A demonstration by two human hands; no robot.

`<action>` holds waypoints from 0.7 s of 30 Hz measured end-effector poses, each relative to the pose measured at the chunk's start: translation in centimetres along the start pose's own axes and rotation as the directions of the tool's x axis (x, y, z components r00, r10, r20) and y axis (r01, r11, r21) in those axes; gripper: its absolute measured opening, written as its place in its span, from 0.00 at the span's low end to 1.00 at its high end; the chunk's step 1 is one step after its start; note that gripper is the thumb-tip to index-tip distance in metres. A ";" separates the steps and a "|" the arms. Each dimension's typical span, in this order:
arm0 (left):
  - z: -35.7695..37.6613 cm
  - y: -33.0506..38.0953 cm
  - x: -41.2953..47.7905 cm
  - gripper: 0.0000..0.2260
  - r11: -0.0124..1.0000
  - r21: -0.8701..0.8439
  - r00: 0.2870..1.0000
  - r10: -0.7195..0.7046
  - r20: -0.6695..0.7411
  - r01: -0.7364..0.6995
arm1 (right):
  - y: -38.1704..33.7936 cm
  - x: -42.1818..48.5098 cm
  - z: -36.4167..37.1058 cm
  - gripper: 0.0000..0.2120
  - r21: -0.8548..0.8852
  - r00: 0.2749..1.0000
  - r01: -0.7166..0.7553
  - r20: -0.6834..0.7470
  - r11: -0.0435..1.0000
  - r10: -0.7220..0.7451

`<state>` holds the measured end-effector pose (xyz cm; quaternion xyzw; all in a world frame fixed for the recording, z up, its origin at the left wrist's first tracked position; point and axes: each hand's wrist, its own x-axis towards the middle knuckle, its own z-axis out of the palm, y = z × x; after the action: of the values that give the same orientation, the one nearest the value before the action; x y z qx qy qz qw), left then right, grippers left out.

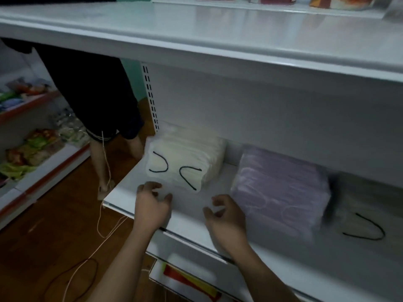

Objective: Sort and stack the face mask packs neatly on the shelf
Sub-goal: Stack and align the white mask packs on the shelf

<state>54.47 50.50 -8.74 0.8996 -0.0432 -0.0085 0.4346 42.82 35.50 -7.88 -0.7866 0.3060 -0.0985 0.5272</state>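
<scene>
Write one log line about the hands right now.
left hand: at cream mask pack edge | right hand: empty, beside purple mask pack

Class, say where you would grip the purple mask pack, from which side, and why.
Probably grip the purple mask pack by its near left edge, coming from the front: it lies flat, bare shelf lies left, a grey pack crowds its right.

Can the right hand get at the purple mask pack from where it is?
Probably yes: the right hand, empty with loosely curled fingers, hovers right beside the purple pack, and nothing lies between them.
</scene>
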 end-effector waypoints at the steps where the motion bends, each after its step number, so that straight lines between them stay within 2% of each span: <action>1: -1.0 -0.7 1.4 0.22 0.998 -0.055 0.999 -0.031 -0.020 0.030 | -0.7 0.5 0.9 0.15 0.063 0.998 -0.051 -0.037 0.997 0.054; 3: -2.8 -1.5 4.2 0.31 0.992 -0.119 0.998 -0.046 -0.046 0.040 | -1.8 1.0 2.3 0.24 0.129 0.990 -0.101 -0.088 0.987 0.113; 5: -4.2 -1.6 7.0 0.38 0.992 -0.128 1.000 -0.021 -0.013 0.019 | -2.6 1.3 3.7 0.34 0.141 0.986 -0.109 -0.106 0.984 0.125; 9: -4.5 -1.0 10.5 0.44 0.987 -0.158 0.978 0.046 0.201 -0.014 | -3.5 2.2 6.0 0.46 0.046 0.978 -0.137 -0.153 0.989 0.143; 11: -3.9 -0.5 10.6 0.42 0.993 -0.106 0.956 0.085 0.281 -0.057 | -3.4 3.4 6.9 0.47 -0.091 0.974 -0.120 -0.202 0.989 0.099; 14: -3.2 -0.3 10.1 0.37 0.989 -0.049 0.962 0.146 0.231 -0.138 | -3.4 4.7 7.7 0.44 -0.185 0.959 -0.173 -0.254 0.967 0.123; 17: -2.7 -0.8 10.4 0.28 0.987 -0.121 0.977 0.122 0.177 -0.101 | -3.0 5.4 7.8 0.36 -0.199 0.941 -0.132 -0.334 0.971 0.060; 21: -2.0 -1.6 10.9 0.28 0.984 -0.171 0.977 0.072 0.201 -0.037 | -3.2 6.0 7.6 0.36 -0.151 0.926 -0.106 -0.375 0.983 0.042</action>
<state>65.53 52.10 -8.49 0.8528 -0.1118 -0.0934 0.5015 52.42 38.66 -9.26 -0.7834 0.4365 -0.1986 0.3953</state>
